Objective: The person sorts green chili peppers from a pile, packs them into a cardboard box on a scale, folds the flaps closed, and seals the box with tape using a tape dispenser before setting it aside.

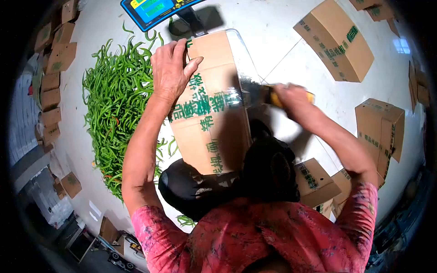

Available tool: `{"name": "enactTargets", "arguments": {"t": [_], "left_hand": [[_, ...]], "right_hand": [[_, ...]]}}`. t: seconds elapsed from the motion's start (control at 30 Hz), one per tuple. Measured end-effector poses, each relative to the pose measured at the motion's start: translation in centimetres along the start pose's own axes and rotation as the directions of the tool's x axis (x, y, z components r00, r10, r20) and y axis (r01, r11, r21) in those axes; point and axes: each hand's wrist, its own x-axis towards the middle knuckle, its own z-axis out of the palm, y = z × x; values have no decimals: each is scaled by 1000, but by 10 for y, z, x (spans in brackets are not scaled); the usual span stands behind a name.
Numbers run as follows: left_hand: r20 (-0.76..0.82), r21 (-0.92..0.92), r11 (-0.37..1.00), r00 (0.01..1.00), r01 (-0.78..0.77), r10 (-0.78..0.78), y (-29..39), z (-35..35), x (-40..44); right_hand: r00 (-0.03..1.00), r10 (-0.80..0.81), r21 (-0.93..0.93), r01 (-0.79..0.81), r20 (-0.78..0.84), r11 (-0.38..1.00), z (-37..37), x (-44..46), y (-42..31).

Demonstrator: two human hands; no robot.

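A closed cardboard box [195,139] with green printing lies in front of me on a scale platform, near my knees. My left hand [172,70] rests on its upper left edge, fingers over the side and thumb apart, holding nothing. To the box's right, my right hand [293,101] is wrapped round a yellow and black tape dispenser [273,96], blurred by motion. Clear tape [233,97] stretches from the dispenser onto the box's top, across the printing. The blue-framed scale display [152,10] stands beyond the box.
Green peppers [120,100] form a long pile on the floor left of the box. A large carton [334,41] stands at the upper right, another carton [380,132] below it. Open cartons [314,182] sit beside my right knee. More boxes [61,57] line the left side.
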Motion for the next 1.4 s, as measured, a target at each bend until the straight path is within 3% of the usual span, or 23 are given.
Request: {"name": "enactTargets", "arguments": {"t": [0.03, 0.1, 0.2, 0.23, 0.3, 0.37, 0.4, 0.43, 0.5, 0.57, 0.67, 0.77, 0.8, 0.87, 0.97, 1.0, 1.03, 1.1, 1.17, 1.23, 1.3, 1.33, 1.4], "left_hand": [[20, -4, 1000, 1000, 7, -7, 1, 0, -1], [36, 1, 1000, 999, 19, -19, 0, 0, 1], [-25, -14, 1000, 1000, 0, 0, -1, 0, 0], [-29, -30, 1000, 1000, 5, -6, -1, -1, 0], [-13, -68, 997, 1000, 25, -26, 1, -5, 1], [-6, -35, 999, 1000, 12, -12, -2, -5, 2], [16, -32, 998, 999, 50, -50, -5, -4, 3], [35, -32, 996, 996, 84, -83, -7, -3, 7], [76, -15, 990, 988, 137, -135, -9, -3, 11], [93, 8, 978, 974, 207, -207, -16, -4, 8], [83, 33, 944, 940, 330, -331, -33, -6, -6], [146, 24, 850, 839, 527, -524, -60, -18, -38], [216, 59, 801, 776, 596, -593, -65, -26, -48], [324, 125, 686, 624, 717, -711, -75, -41, -73], [302, 179, 569, 506, 802, -808, -65, -53, -104], [247, 175, 583, 538, 794, -806, -60, -52, -114], [253, 205, 567, 516, 798, -818, -51, -54, -117], [306, 131, 615, 558, 778, -771, -33, -57, -128], [341, 31, 671, 624, 740, -703, -6, -55, -141], [263, -171, 714, 730, 679, -631, 18, -54, -148], [372, -175, 680, 687, 712, -624, 27, -59, -142], [157, -256, 766, 807, 590, -569, 31, -58, -142], [-218, -302, 890, 884, 342, -414, 44, -74, -126]], "right_hand": [[988, -119, -333, 146, 100, 932, 14, 36, -34], [939, -344, -705, 247, 5, 665, 89, 85, -65], [967, -249, -242, 231, -47, 942, 71, 90, -36], [982, -181, -427, 140, -56, 894, 67, 80, -39], [995, 87, 29, -89, 47, 996, 43, 69, -19], [942, 273, 44, -286, 194, 957, 5, 42, -9], [905, 311, 212, -378, 291, 901, -1, 30, 6], [860, 331, 362, -473, 389, 804, -4, 16, 23], [814, 192, 789, -579, 548, 203, 13, -17, 42], [843, 20, 810, -509, 537, -292, 22, -45, 40], [899, -163, 671, -415, 406, -614, 29, -70, 28], [912, -222, 529, -385, 346, -756, 33, -72, 12], [926, -153, 537, -328, 345, -777, 27, -73, 2], [939, -24, 553, -223, 344, -802, 2, -72, -20], [981, -25, 570, -133, 193, -810, -25, -66, -36], [995, -99, 543, -94, 19, -834, -13, -56, -23], [971, 183, 703, 23, 153, -711, -40, -56, -29], [975, 193, 779, 39, 106, -626, -57, -40, 0], [974, 205, 902, -1, 99, -431, -74, -29, 22], [957, 288, 996, 38, -15, -75, -101, -37, 17], [933, 337, 988, 87, -126, 128, -125, -52, -4], [929, 314, 966, 127, -196, 226, -132, -59, -13], [914, 294, 918, 168, -281, 359, -147, -66, -44]]}}
